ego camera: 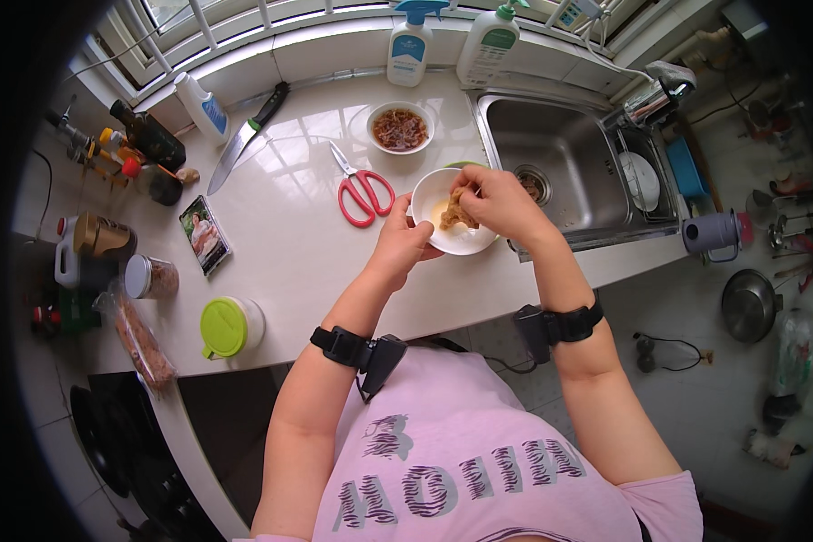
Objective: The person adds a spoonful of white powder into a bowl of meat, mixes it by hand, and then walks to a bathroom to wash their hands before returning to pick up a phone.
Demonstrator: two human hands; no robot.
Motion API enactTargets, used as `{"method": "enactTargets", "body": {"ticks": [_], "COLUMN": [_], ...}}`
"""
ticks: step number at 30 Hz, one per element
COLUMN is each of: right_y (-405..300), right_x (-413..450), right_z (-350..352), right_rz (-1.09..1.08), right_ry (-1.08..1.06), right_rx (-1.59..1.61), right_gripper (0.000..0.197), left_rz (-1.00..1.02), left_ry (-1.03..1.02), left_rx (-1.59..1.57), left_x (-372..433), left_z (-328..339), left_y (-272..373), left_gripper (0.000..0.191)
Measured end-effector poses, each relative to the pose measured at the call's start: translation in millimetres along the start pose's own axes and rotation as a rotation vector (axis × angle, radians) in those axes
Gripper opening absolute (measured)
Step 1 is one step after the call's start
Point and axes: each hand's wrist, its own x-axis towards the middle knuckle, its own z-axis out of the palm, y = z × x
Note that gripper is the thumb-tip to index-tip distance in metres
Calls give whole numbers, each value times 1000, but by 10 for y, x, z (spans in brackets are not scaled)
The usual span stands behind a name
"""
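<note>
My left hand (406, 237) grips the near-left rim of a white bowl (469, 248), which is tilted a little above the counter. A small amount of pale yellowish liquid (440, 211) shows inside it. Between the fingers of my right hand (498, 203) is a brown, soft-looking piece of food (456, 214), held over the bowl's inside. Part of a green-rimmed dish (464, 164) peeks out behind the bowl. Left of the bowl lie scissors with red handles (358, 196). Farther back stands a white bowl (378, 143) of dark brown liquid with shredded bits (400, 130).
To the right is a steel sink (555, 149) with a faucet (657, 95). A knife (237, 149) lies at the back left. Bottles (146, 135), a jar (150, 276), a green-lidded container (230, 328) and a phone-like object (204, 235) stand or lie at left. Spray (406, 54) and pump (488, 51) bottles line the back.
</note>
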Motion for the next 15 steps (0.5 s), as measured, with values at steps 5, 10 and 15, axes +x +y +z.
{"method": "enactTargets", "body": {"ticks": [5,10,15], "right_y": [17,62,8], "right_x": [-1,-80,-138], "right_z": [-40,52,71], "right_rz": [114,28,-144], "right_ry": [-152,-9,30], "right_rx": [482,81,-178], "right_gripper": [19,27,25], "left_rz": [20,15,10], "left_ry": [-23,-20,18], "left_rx": [-24,-15,-1], "left_x": [-2,-37,-38], "left_z": [1,-5,-13], "left_y": [-47,-20,-39], "left_gripper": [53,53,57]}}
